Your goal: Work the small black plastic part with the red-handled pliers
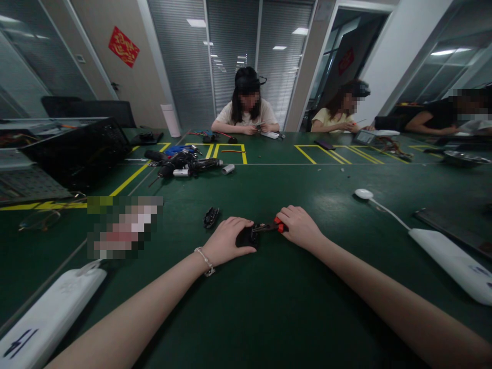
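My left hand (228, 239) is closed over a small black part (246, 238) and presses it onto the green table (269, 297). My right hand (299, 226) grips the red handle of a small tool (277, 224) whose dark metal tip points left into the black part. A second small black part (211, 217) lies loose on the table just left of my left hand. A bracelet sits on my left wrist.
White power strips lie at the near left (46, 318) and near right (453, 261), the right one with a cable to a white puck (363, 193). Black tools and cylinders (184, 164) are piled further back left. Three people sit working along the far edge.
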Demonstrator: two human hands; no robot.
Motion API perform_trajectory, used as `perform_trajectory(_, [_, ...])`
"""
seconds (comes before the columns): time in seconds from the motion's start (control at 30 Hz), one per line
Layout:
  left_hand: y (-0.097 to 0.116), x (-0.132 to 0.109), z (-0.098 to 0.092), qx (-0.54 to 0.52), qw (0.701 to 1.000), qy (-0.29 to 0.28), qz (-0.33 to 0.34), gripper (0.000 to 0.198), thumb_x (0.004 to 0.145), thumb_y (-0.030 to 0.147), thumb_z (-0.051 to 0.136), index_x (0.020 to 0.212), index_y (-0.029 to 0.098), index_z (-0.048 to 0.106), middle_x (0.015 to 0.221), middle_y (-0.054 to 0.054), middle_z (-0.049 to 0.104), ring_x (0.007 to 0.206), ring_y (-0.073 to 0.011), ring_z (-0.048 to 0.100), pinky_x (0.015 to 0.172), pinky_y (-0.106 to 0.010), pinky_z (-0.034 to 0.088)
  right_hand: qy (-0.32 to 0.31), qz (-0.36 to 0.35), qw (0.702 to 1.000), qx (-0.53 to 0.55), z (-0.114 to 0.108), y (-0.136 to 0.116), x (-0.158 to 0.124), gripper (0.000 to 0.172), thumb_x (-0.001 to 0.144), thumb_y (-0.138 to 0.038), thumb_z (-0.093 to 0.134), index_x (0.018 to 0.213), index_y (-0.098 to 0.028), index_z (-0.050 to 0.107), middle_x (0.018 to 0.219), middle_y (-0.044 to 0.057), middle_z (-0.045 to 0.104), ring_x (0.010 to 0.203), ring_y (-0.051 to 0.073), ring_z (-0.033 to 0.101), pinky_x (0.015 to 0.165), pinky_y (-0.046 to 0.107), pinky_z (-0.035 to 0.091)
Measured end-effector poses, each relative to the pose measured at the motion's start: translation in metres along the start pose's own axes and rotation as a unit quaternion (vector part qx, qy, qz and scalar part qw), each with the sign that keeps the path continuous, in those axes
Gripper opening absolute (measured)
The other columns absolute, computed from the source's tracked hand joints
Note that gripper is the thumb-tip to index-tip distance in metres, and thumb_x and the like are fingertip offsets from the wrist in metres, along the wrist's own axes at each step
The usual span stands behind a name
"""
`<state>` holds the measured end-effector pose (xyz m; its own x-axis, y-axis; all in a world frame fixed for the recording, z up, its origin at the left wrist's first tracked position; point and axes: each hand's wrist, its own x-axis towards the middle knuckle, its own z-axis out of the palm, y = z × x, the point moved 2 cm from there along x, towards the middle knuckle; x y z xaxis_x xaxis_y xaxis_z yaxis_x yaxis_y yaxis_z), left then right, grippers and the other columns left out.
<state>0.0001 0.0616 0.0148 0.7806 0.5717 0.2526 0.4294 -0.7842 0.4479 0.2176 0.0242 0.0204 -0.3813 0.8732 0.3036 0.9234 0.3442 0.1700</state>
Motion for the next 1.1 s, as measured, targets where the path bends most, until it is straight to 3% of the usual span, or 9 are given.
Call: perform_trajectory(1.1, [-0.0011, -0.0007, 0.0017, 0.005, 1.0, -0.001, -0.002, 0.057, 0.068, 0.049, 0.062, 0.116, 0.023, 0.043, 0.115, -0.004, 0.05, 0.107, -0.0228, 0.043, 0.09, -0.039, 0.035, -0.006, -0.004, 1.0, 0.015, 0.0027, 0.0017, -0.0003, 0.02, 0.067, -0.02, 0.055, 0.087, -0.016, 0.054, 0.087, 0.006, 0.056, 0.079, 0.018, 0.046, 0.071, 0.03, 0.033])
